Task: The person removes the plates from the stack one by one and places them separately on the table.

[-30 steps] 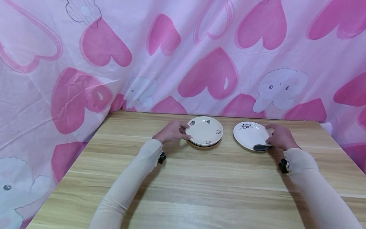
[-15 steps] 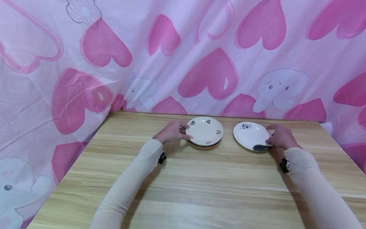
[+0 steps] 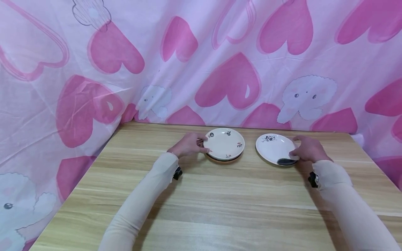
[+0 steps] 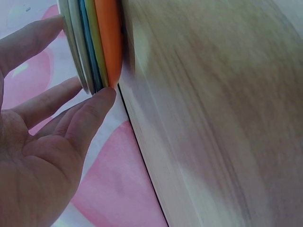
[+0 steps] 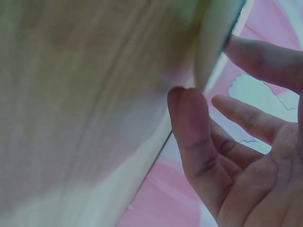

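Note:
A stack of several round plates [image 3: 223, 143] stands toward the far edge of the table; the top one is cream with small black and red motifs. In the left wrist view its edge [image 4: 108, 42] shows layers, with orange lowest. My left hand [image 3: 187, 144] holds the stack by its left rim, thumb and fingertips spread along the edge. To the right, a white plate [image 3: 274, 149] bears a dark flower print and a black patch. My right hand [image 3: 309, 149] grips this plate's right rim, the thumb over its surface; in the right wrist view other fingertips [image 5: 189, 104] meet its edge.
Both hands reach over a light wood-grain table [image 3: 220, 202]. Right behind it hangs a pink curtain [image 3: 176, 80] with hearts and white cartoon animals, which also runs along the left side. A narrow gap separates the stack from the white plate.
My right thumb has slid slightly further in over the white plate. The left hand and both sets of plates look the same as before.

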A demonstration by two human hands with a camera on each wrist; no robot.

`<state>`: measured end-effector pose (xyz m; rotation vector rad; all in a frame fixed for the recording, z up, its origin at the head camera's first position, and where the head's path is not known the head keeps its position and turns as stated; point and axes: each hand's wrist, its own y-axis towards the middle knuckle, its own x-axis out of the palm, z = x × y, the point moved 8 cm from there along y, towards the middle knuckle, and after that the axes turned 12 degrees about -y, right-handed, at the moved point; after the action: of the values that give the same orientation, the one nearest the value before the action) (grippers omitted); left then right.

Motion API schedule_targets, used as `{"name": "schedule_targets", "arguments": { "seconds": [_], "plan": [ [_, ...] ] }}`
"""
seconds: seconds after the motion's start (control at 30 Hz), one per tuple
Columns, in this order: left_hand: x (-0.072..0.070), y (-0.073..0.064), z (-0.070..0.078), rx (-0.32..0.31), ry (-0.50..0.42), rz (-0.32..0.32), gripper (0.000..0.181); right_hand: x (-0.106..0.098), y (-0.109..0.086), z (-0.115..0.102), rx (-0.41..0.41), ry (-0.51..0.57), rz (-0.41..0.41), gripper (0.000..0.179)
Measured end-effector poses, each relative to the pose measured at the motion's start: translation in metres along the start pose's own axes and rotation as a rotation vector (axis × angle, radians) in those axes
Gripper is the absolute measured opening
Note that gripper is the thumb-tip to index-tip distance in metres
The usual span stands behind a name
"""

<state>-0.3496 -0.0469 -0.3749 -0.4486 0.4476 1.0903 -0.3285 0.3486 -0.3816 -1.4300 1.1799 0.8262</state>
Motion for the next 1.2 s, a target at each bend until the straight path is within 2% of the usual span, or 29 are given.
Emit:
{"name": "schedule_targets", "arguments": {
  "seconds": [0.2,0.33,0.47,0.6,0.73,0.9,1.2],
  "plan": [
    [0.0,0.0,0.001,0.013,0.041,0.003,0.058,-0.017,-0.003,-0.005,-0.034,-0.098,0.144,0.073],
    [-0.001,0.0,0.002,0.021,0.065,0.0,0.06,-0.023,-0.005,-0.013,-0.033,-0.107,0.194,0.07],
    [-0.001,0.0,0.004,0.034,0.055,-0.003,0.063,-0.025,-0.006,-0.022,-0.014,-0.093,0.211,0.071],
    [0.0,0.0,0.006,0.063,0.047,-0.008,0.058,-0.024,-0.005,-0.029,-0.01,-0.094,0.196,0.078],
    [0.001,0.0,0.006,0.077,0.037,-0.011,0.054,-0.025,-0.004,-0.041,-0.074,-0.109,0.207,0.087],
    [0.001,0.0,0.005,0.071,0.062,-0.005,0.054,-0.028,-0.005,-0.059,-0.174,-0.062,0.285,0.085],
    [0.0,0.001,0.006,0.065,0.095,0.0,0.054,-0.027,-0.004,-0.076,-0.211,0.036,0.334,0.085]
  ]
}}
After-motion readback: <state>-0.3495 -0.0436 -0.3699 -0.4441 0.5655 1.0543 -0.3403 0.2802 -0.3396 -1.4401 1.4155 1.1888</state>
